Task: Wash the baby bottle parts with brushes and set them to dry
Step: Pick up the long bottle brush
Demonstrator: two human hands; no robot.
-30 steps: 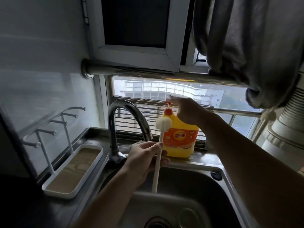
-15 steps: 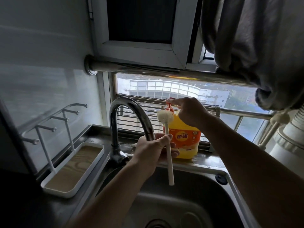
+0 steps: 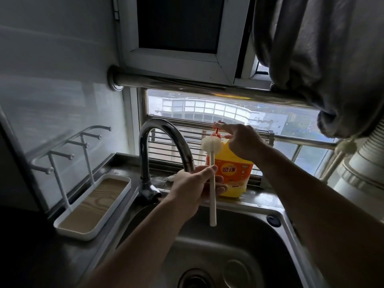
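Observation:
A white bottle brush (image 3: 212, 196) with a round sponge head stands upright over the sink. My left hand (image 3: 192, 188) grips its handle about midway. The sponge head sits just below the red pump (image 3: 217, 129) of a yellow detergent bottle (image 3: 235, 175) on the ledge behind the sink. My right hand (image 3: 243, 142) is on top of that bottle, its straight index finger pressing on the pump head. No baby bottle parts show in this view.
A chrome faucet (image 3: 164, 134) arches just left of my left hand. The steel sink (image 3: 245, 235) lies below, drain (image 3: 197, 279) at the bottom. A white drying rack (image 3: 93, 206) with pegs stands at left. Grey cloth (image 3: 322, 59) hangs from a steel rod (image 3: 187, 83).
My left hand has raised the brush and turned it upright, bringing the sponge head up beneath the pump. My right hand stays on the pump.

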